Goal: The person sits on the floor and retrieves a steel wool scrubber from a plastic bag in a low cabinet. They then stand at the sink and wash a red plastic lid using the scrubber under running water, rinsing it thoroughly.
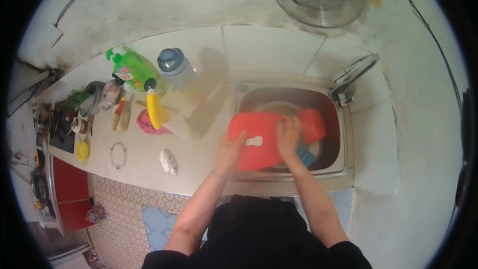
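Observation:
A red plastic lid or flat container (257, 157), with a pale tab-shaped mark at its middle, is held over the left part of a steel sink (334, 173). My left hand (231, 149) grips its left edge, thumb on top. On its right edge lies my right hand (289, 136), blurred, with something whitish at the fingers that is too blurred to name. Beside that hand a smaller red container (313, 125) sits in the sink. A blue item (305, 157) shows below it, and the rim of a round basin (285, 107) is partly hidden behind the red piece.
A chrome faucet (341, 86) rises at the sink's back right. On the counter (145, 173) stand a green pump bottle (132, 71) and a blue-lidded plastic bottle (175, 67). Near them lie a yellow object (157, 110), a pink cloth (147, 121), a brush (118, 114), crumpled white material (169, 161) and a wire ring (118, 155).

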`<state>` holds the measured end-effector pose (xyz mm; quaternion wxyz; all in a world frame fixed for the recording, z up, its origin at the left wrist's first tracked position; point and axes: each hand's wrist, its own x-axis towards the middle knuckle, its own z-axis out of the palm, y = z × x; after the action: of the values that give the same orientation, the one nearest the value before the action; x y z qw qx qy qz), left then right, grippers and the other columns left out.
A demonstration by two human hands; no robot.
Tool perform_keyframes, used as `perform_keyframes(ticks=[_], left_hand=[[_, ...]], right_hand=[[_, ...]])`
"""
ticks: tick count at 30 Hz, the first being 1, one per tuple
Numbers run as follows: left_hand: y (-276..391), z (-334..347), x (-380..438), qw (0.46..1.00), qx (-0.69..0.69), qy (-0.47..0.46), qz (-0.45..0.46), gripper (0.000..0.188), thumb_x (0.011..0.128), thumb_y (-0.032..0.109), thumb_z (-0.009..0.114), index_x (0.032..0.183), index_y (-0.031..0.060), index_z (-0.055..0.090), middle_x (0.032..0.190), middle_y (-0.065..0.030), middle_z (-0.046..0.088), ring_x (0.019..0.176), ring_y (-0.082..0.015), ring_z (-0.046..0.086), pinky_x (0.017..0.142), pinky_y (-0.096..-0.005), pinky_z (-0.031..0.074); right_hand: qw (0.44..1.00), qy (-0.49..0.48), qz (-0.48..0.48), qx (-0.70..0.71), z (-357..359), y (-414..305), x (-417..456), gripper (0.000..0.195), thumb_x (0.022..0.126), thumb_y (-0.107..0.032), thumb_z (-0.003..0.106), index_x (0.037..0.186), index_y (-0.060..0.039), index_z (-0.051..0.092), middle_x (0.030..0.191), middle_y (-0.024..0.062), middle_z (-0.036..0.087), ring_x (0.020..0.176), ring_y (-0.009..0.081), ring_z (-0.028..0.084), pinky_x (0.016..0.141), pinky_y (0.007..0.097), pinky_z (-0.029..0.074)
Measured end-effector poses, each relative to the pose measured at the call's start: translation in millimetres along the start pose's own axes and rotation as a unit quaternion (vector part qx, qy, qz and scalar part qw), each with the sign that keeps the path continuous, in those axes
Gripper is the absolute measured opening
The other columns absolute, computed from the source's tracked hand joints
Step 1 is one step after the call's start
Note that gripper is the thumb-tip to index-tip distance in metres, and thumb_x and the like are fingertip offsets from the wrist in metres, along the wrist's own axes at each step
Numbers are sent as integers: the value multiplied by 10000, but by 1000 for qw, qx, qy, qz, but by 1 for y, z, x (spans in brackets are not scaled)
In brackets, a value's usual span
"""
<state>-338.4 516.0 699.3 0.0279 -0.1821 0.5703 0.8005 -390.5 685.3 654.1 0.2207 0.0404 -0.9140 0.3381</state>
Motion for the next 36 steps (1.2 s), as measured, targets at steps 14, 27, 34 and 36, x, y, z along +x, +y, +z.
perform_keyframes(ticks=[14,27,34,36], left_hand=[[-23,19,-6,998,55,21,-1,294,860,208,534,1026,-33,561,885,-59,601,763,-97,521,669,-268,446],[15,32,-9,999,-45,13,-21,264,868,181,549,1035,-23,560,989,-75,602,869,-122,564,761,-271,467],[-10,15,-11,976,185,-64,97,261,848,173,542,1022,-21,559,811,-49,612,718,-106,542,645,-266,444],[-8,10,-12,967,216,-94,97,259,841,164,549,1019,-24,559,813,-97,625,731,-118,560,656,-275,450]], right_hand=[[994,-37,-53,93,-17,-66,-17,321,729,-105,583,1041,-66,520,1055,138,485,1010,332,430,887,446,319],[995,31,-96,-18,4,-26,11,291,757,-168,594,1035,-82,594,1013,117,503,940,307,448,826,402,369],[993,29,-72,84,-24,-63,26,164,744,-165,608,863,-57,645,894,97,550,866,291,473,771,372,394],[987,14,-116,114,-30,-81,34,137,743,-167,606,782,-41,641,835,90,562,840,291,479,753,376,398]])
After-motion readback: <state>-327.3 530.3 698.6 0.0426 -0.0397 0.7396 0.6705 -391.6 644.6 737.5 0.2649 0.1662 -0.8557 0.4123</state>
